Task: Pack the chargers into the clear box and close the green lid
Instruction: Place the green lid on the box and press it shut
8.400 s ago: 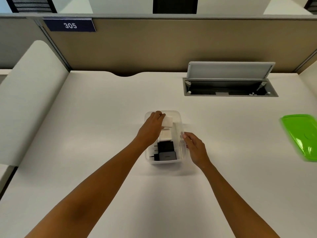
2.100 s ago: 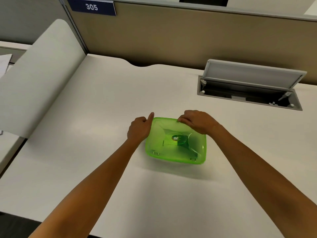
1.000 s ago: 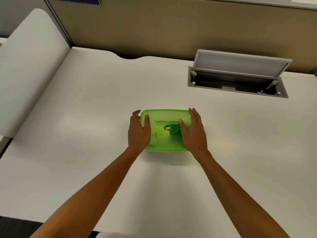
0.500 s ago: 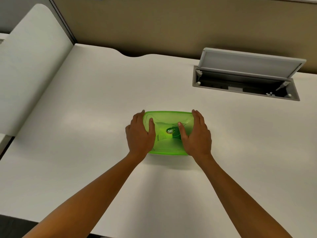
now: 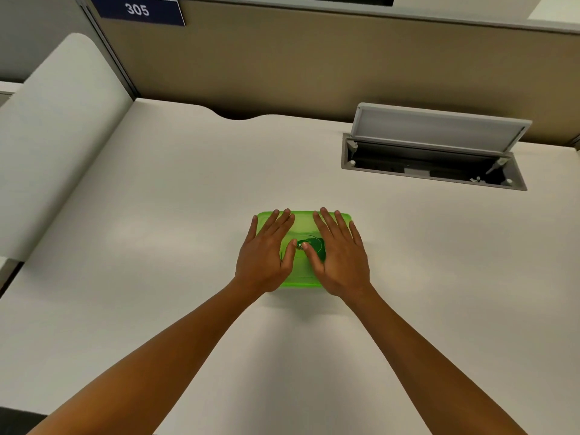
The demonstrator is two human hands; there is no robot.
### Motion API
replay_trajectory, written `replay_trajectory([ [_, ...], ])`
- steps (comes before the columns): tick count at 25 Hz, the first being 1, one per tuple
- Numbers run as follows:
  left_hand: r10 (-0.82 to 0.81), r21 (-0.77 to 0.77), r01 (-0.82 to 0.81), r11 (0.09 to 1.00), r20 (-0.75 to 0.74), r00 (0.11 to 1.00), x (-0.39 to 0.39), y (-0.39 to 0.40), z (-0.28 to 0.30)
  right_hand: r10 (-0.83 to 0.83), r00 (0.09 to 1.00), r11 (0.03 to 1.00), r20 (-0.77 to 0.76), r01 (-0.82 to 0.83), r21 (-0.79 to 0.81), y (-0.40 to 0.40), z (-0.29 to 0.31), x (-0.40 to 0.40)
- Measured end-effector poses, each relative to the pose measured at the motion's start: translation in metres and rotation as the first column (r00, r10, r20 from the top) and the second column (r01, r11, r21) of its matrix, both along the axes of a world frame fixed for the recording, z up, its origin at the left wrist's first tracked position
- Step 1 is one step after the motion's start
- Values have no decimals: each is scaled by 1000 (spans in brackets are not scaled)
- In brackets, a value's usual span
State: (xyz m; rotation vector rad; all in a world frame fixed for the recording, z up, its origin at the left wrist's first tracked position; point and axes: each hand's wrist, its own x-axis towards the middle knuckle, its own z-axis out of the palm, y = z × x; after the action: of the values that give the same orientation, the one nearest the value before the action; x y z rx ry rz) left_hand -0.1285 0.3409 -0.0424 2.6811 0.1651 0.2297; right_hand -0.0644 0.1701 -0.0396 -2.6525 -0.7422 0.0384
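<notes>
The translucent green lid [image 5: 303, 226] lies flat on top of the clear box in the middle of the white desk [image 5: 175, 196]. My left hand [image 5: 266, 251] rests palm down on the lid's left half, fingers spread. My right hand [image 5: 340, 252] lies palm down on its right half, fingers spread too. Both thumbs meet near the round logo at the lid's centre. The box walls and the chargers inside are hidden under the lid and my hands.
An open cable hatch [image 5: 433, 161] with its grey flap raised is sunk into the desk at the back right. A beige partition [image 5: 314, 64] with a "305" sign [image 5: 138, 9] runs along the back. A white curved side panel [image 5: 59, 130] borders the left.
My hands have slid from the lid's side edges onto its top and now lie flat with fingers spread. Earlier the lid came from the right of the desk onto the box.
</notes>
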Motion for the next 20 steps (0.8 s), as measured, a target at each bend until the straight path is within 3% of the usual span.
replay_trajectory([
  [9,-8,-1,8,1000,-20,1000,-1,2,1,11,1000,999,9,-11,36,0,-1,2],
  [12,83,-26,-82,996,45,996,-4,-3,-1,-127,992,987,-12,128,96,0,-2,-4],
  [16,350,-235,-316,919,119,929,-13,-9,-8,-368,922,896,-119,386,219,0,-6,-15],
  [20,328,-239,-287,928,153,932,-14,-10,-9,-383,920,894,-84,392,216,2,-5,-21],
])
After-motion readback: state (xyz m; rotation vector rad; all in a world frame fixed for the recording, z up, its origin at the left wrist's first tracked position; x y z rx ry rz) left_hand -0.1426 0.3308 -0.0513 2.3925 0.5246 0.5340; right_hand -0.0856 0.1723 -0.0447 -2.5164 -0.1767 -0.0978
